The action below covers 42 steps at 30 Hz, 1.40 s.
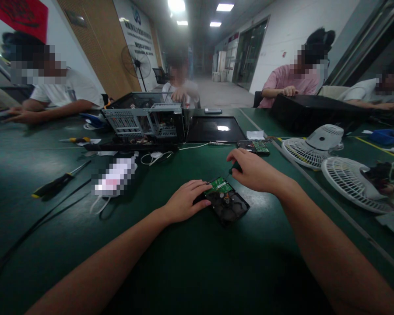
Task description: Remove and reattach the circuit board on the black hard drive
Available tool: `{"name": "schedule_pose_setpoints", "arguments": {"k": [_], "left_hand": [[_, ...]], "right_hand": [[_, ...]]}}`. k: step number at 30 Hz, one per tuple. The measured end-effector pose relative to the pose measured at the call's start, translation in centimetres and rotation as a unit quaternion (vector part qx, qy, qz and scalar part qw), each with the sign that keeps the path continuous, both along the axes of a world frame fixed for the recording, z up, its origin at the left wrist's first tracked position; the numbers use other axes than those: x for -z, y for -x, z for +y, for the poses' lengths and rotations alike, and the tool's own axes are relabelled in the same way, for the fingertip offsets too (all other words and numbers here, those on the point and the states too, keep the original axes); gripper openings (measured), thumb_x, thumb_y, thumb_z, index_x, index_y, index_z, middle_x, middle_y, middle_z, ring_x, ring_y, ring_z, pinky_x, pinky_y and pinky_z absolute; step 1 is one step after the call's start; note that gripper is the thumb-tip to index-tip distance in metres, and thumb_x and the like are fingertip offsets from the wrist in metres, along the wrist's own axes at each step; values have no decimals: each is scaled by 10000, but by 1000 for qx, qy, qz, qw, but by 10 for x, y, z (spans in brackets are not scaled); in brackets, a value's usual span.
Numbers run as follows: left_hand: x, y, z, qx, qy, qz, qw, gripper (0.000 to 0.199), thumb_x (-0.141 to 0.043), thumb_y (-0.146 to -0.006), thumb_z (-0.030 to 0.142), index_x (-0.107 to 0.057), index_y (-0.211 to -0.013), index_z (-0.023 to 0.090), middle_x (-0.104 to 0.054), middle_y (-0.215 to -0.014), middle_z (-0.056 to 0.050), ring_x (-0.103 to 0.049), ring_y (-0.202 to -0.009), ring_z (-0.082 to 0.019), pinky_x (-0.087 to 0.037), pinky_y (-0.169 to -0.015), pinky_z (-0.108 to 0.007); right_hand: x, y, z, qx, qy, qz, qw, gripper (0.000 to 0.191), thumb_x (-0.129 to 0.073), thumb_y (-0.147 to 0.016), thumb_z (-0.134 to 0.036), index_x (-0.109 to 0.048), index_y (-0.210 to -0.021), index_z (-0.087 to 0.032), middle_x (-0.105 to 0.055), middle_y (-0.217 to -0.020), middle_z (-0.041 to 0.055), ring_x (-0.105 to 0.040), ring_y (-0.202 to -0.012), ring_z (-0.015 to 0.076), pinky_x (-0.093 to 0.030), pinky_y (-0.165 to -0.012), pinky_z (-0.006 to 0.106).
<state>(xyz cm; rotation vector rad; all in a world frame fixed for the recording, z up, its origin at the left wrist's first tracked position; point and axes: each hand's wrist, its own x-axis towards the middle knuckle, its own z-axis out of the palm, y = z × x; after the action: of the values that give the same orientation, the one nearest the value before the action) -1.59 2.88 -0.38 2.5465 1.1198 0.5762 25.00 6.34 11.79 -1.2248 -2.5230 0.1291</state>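
A hard drive lies on the green tabletop in front of me, its green circuit board facing up at the far end. My left hand grips the drive's left side, fingers at the far edge and thumb along the near part. Just beyond the drive's far right corner, my right hand is closed around the dark handle of a small screwdriver. The handle tilts down toward the board. Its thin shaft is hard to make out, so I cannot tell whether the tip touches.
An opened computer case stands at the back left, beside a flat black panel. Another circuit-board unit lies beyond my right hand. White fans are at right, a screwdriver and cables at left. Several people sit around the table.
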Motion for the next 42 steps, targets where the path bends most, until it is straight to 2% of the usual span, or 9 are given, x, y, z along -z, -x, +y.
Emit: {"name": "schedule_pose_setpoints", "arguments": {"k": [6,10,15,19,25,30,35,42], "left_hand": [[-2,-1,-1,2,2,-5,1000,527,-538,-1004,524,-494,-1480,302,-539,-1511,-72,-450,-1433,-281,-347,-1207,-523],[-2,-1,-1,1,1,-9,1000,536,-544,-1000,529,-489,-1486,310,-546,-1505,-69,-457,-1427,-277,-349,-1208,-516],[-1,-1,-1,1,-1,-8,1000,536,-536,-1006,525,-482,-1491,304,-542,-1508,-67,-455,-1425,-270,-355,-1204,-509],[0,0,-1,3,2,-8,1000,540,-546,-999,528,-483,-1490,311,-546,-1501,-72,-461,-1418,-282,-368,-1189,-526],[-1,0,-1,1,0,2,1000,543,-523,-1007,541,-485,-1488,291,-537,-1511,-79,-450,-1428,-284,-354,-1203,-522],[0,0,-1,2,-2,6,1000,545,-524,-1009,536,-478,-1494,292,-545,-1504,-75,-451,-1427,-283,-358,-1199,-526],[-1,-1,-1,3,-3,1,1000,540,-509,-1013,544,-479,-1493,300,-533,-1518,-65,-453,-1427,-285,-366,-1198,-526],[0,-2,-2,-1,3,9,1000,549,-519,-1009,535,-464,-1506,308,-521,-1532,-54,-432,-1441,-288,-352,-1209,-541]], "right_hand": [[1,0,0,30,1,-3,1000,280,-575,-890,-231,-587,-1166,-186,-685,-1074,132,-642,-973,298,-472,-864,425],[1,-1,-1,3,4,11,1000,337,-559,-826,-136,-602,-1157,-189,-670,-1102,126,-637,-956,271,-474,-859,400],[-1,0,-3,18,5,7,1000,283,-573,-872,-208,-584,-1155,-187,-674,-1082,131,-638,-964,292,-469,-852,419],[-1,1,-4,2,12,10,1000,310,-557,-850,-159,-575,-1158,-193,-659,-1112,127,-635,-956,270,-476,-844,397],[0,0,-2,5,7,16,1000,284,-566,-871,-191,-583,-1154,-186,-666,-1096,133,-639,-973,291,-474,-860,421],[-1,-2,-3,-11,11,13,1000,335,-542,-827,-134,-581,-1158,-172,-653,-1127,143,-640,-983,278,-486,-874,407],[-2,-3,-3,-1,12,13,1000,296,-552,-854,-173,-574,-1148,-166,-653,-1151,159,-637,-1035,304,-476,-907,434],[-3,-5,-6,-16,13,19,1000,319,-524,-809,-111,-568,-1122,-156,-635,-1124,147,-626,-974,262,-475,-861,382]]}}
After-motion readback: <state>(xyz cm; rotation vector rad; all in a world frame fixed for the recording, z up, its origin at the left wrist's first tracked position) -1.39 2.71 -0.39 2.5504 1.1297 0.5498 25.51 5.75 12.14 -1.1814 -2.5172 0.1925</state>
